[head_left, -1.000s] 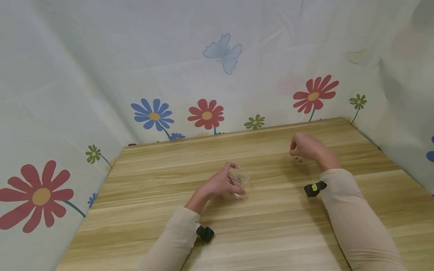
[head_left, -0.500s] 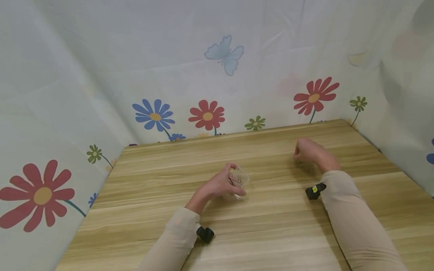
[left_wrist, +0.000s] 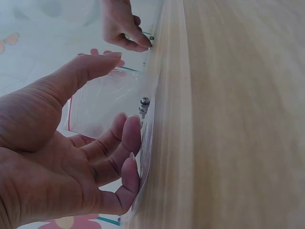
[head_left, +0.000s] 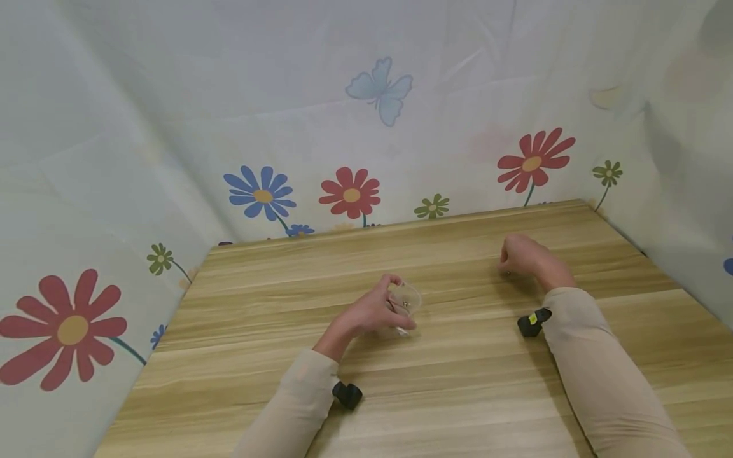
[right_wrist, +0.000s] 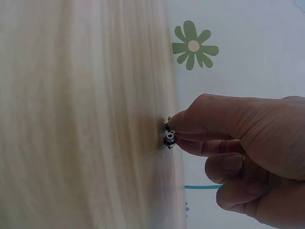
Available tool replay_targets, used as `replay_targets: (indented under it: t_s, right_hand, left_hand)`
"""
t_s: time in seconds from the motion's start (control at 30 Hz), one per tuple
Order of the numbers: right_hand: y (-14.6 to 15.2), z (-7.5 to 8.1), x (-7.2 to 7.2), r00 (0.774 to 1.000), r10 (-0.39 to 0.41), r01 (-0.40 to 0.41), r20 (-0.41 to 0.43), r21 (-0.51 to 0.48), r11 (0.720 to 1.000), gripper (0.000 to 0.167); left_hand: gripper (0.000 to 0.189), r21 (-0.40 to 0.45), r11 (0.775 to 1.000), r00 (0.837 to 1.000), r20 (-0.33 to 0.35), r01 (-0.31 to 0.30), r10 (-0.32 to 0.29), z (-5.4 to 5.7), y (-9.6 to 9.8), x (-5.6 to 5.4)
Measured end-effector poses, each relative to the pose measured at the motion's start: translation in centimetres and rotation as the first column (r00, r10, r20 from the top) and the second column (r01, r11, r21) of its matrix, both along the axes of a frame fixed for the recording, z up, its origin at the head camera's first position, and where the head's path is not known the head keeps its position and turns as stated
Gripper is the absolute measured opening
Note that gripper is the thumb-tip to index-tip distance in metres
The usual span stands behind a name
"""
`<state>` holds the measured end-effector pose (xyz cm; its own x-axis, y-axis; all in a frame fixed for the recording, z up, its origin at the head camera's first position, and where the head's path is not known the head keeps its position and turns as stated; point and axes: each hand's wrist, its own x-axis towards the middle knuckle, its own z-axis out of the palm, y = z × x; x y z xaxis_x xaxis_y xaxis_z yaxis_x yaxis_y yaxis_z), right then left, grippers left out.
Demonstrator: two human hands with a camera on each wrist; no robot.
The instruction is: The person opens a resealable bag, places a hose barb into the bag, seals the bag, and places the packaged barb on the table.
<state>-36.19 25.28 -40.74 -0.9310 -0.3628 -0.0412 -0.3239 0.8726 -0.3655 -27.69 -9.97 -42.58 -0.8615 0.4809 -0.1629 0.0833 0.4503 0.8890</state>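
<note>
Toward the far right of the tabletop (head_left: pixel 458 394) lie a few small metal pieces (right_wrist: pixel 170 138), dark and silvery, close against the wood. The right hand (head_left: pixel 525 256) bends down over them, thumb and forefinger drawn together in a pinch on one, which the fingertips partly hide; another shows just beside it. They look light, hard and smooth, probably ready to roll or slip, so the sides are likely the best place to take hold, with the very tips of the fingers.

Well apart on the left, a clear plastic bag (left_wrist: pixel 102 102) with a red line across it stands on the wood, holding similar metal hardware (left_wrist: pixel 144 106). It should be limp, slick and nearly weightless, best steadied by its edges. The left hand (head_left: pixel 372 312) rests against it, fingers bent and thumb spread away; whether any film is pinched, I cannot tell. Behind hangs a white cloth (head_left: pixel 286 95) printed with flowers.
</note>
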Motion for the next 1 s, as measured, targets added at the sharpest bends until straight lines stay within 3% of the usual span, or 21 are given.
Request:
replay_targets:
  t_s: [0.23, 0.5, 0.73, 0.87, 1.0]
  right_hand:
    - [0.1, -0.3, 0.0, 1.000, 0.002, -0.002, 0.007, -0.027, 1.000, 0.026]
    - [0.0, -0.2, 0.1, 1.000, 0.008, -0.008, 0.022, -0.032, 0.999, 0.033]
    - [-1.8, 1.3, 0.9, 1.000, -0.012, 0.014, 0.028, -0.089, 0.996, 0.009]
    - [-3.5, 2.7, 1.7, 0.997, 0.058, -0.064, -0.050, -0.113, 0.992, 0.008]
    - [-4.8, 3.4, 2.3, 0.981, 0.136, -0.158, -0.141, -0.153, 0.976, 0.004]
  left_hand:
    - [0.083, 0.027, 1.000, 1.000, 0.018, 0.004, -0.005, 0.1, 0.0, 0.0]
    - [0.083, -0.010, 1.000, 1.000, -0.004, -0.001, 0.001, 0.0, 0.0, 0.0]
    - [0.085, -0.003, 1.000, 1.000, -0.005, 0.010, -0.010, 0.2, 0.0, 0.1]
    - [0.086, 0.019, 0.999, 1.000, -0.002, 0.028, -0.028, 0.1, -0.1, -0.1]
    - [0.087, 0.015, 0.999, 1.000, -0.004, 0.031, -0.031, 0.1, 0.0, 0.0]
